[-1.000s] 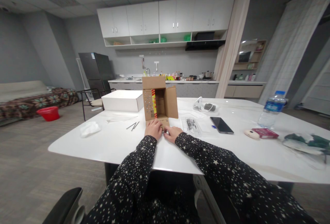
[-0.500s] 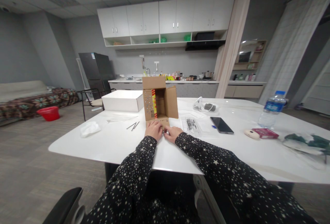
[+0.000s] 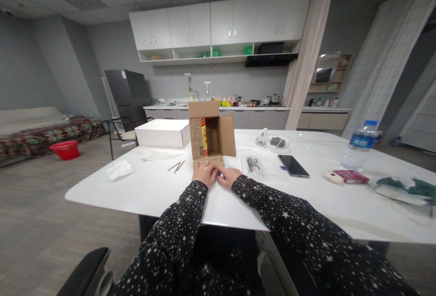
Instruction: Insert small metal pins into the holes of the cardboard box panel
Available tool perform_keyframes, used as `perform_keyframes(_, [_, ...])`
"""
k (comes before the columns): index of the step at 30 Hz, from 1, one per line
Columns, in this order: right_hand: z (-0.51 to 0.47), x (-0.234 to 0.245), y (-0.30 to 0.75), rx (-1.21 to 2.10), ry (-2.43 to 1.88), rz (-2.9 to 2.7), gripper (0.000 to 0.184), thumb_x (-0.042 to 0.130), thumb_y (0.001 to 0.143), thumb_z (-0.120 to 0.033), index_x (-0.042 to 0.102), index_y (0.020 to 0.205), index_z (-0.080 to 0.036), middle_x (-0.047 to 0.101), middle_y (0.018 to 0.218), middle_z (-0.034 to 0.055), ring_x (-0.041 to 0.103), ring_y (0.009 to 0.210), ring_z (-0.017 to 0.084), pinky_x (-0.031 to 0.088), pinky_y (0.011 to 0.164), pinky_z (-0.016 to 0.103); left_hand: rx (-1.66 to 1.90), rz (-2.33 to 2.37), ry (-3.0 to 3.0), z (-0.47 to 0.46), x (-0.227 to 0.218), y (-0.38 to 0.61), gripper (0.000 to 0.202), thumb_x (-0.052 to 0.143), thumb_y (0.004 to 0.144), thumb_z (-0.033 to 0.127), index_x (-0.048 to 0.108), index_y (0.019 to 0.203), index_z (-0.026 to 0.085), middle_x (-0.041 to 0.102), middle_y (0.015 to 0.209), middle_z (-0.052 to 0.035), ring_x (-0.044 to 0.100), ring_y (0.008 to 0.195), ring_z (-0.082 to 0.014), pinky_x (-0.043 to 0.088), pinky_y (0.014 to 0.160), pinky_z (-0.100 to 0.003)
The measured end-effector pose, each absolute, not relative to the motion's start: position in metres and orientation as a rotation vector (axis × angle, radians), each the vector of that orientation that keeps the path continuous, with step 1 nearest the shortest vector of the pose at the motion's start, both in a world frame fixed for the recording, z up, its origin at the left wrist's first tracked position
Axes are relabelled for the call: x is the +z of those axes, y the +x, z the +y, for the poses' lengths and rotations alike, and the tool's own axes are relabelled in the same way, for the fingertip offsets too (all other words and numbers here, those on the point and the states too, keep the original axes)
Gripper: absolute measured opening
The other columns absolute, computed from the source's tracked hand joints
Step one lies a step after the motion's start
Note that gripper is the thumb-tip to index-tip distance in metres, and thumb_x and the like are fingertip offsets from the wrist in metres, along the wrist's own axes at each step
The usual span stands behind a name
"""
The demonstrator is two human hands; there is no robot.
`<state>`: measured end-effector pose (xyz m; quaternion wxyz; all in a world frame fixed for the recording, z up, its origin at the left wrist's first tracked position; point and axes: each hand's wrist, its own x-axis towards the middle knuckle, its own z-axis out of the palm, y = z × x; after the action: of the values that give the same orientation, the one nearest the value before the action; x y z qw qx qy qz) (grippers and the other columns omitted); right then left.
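A small cardboard box point(image 3: 227, 138) stands on the white table in front of me, its opening facing me and its flaps spread. Rows of small shiny dots and a red-yellow strip mark its left flap. Over the lower flap lies my left hand point(image 3: 205, 173), palm down, fingers stretched forward on the cardboard. My right hand point(image 3: 229, 177) is at that flap's right edge, thumb and fingers drawn together close to the left fingertips. Whatever is between its fingers is too small to make out. Just right of it lies a clear plastic bag point(image 3: 269, 169) with small dark pieces.
Several thin metal rods point(image 3: 176, 166), a crumpled tissue point(image 3: 120, 170) and a white box point(image 3: 163, 133) are to the left. Rightward lie a phone point(image 3: 293, 165), a coiled white cable point(image 3: 277, 142), a maroon box point(image 3: 350, 176), a water bottle point(image 3: 361, 144) and glasses point(image 3: 403, 196).
Both hands stay at the lower flap with hardly any movement. The whole view has shifted very slightly.
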<state>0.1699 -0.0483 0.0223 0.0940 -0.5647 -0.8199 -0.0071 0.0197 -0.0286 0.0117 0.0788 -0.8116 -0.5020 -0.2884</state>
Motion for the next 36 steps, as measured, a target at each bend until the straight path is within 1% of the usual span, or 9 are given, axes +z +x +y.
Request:
perform_keyframes(7, [-0.0465, 0.0206, 0.1704, -0.03, -1.662, -2.432, 0.035, 0.036, 0.087, -0.044, 0.054, 0.112, -0.027, 0.067, 0.096, 0.0027, 0.061, 0.084, 0.019, 0.038, 0.068, 0.028, -0.836, -1.494, -2.506, -0.0329, 0.0138, 0.0191, 0.02, 0.048, 0.077, 0.019, 0.064, 0.088, 0.021, 0.064, 0.094, -0.0041, 0.053, 0.098, -0.0215, 0.037, 0.089, -0.037])
perform_keyframes(16, [-0.0437, 0.0177, 0.1708, -0.025, -1.686, -2.422, 0.039, 0.034, 0.087, -0.047, 0.053, 0.116, -0.028, 0.067, 0.095, 0.0029, 0.061, 0.085, 0.02, 0.039, 0.069, 0.028, -0.831, -1.497, -2.544, -0.0361, 0.0144, 0.018, 0.023, 0.049, 0.076, 0.019, 0.065, 0.092, 0.022, 0.064, 0.094, -0.0049, 0.052, 0.099, -0.022, 0.039, 0.091, -0.038])
perform_keyframes(22, [-0.0438, 0.0174, 0.1701, -0.045, -1.667, -2.412, 0.038, 0.035, 0.087, -0.047, 0.055, 0.112, -0.027, 0.067, 0.091, 0.0028, 0.061, 0.082, 0.02, 0.04, 0.067, 0.028, -0.841, -1.497, -2.559, -0.0371, 0.0143, 0.017, 0.022, 0.049, 0.075, 0.018, 0.065, 0.09, 0.022, 0.064, 0.095, -0.0047, 0.054, 0.098, -0.0213, 0.041, 0.089, -0.037])
perform_keyframes(26, [-0.0439, 0.0173, 0.1697, -0.048, -1.673, -2.408, 0.037, 0.035, 0.086, -0.046, 0.055, 0.112, -0.027, 0.067, 0.09, 0.0028, 0.061, 0.082, 0.021, 0.04, 0.066, 0.029, -0.837, -1.51, -2.571, -0.038, 0.0142, 0.0165, 0.024, 0.049, 0.075, 0.018, 0.066, 0.092, 0.023, 0.064, 0.096, -0.0047, 0.054, 0.099, -0.0212, 0.042, 0.088, -0.036])
perform_keyframes(30, [-0.0446, 0.0183, 0.1697, -0.035, -1.69, -2.411, 0.037, 0.035, 0.087, -0.046, 0.055, 0.112, -0.027, 0.067, 0.092, 0.0029, 0.061, 0.082, 0.021, 0.04, 0.067, 0.029, -0.827, -1.526, -2.583, -0.0382, 0.0136, 0.0163, 0.025, 0.05, 0.075, 0.019, 0.066, 0.094, 0.023, 0.064, 0.096, -0.0044, 0.055, 0.099, -0.0212, 0.042, 0.089, -0.036])
perform_keyframes(36, [-0.0459, 0.02, 0.1697, -0.023, -1.696, -2.424, 0.036, 0.035, 0.087, -0.044, 0.055, 0.111, -0.027, 0.067, 0.095, 0.0032, 0.061, 0.083, 0.02, 0.039, 0.067, 0.029, -0.805, -1.528, -2.58, -0.0376, 0.0131, 0.0165, 0.024, 0.05, 0.074, 0.02, 0.066, 0.092, 0.023, 0.065, 0.095, -0.0045, 0.055, 0.098, -0.0214, 0.043, 0.088, -0.036])
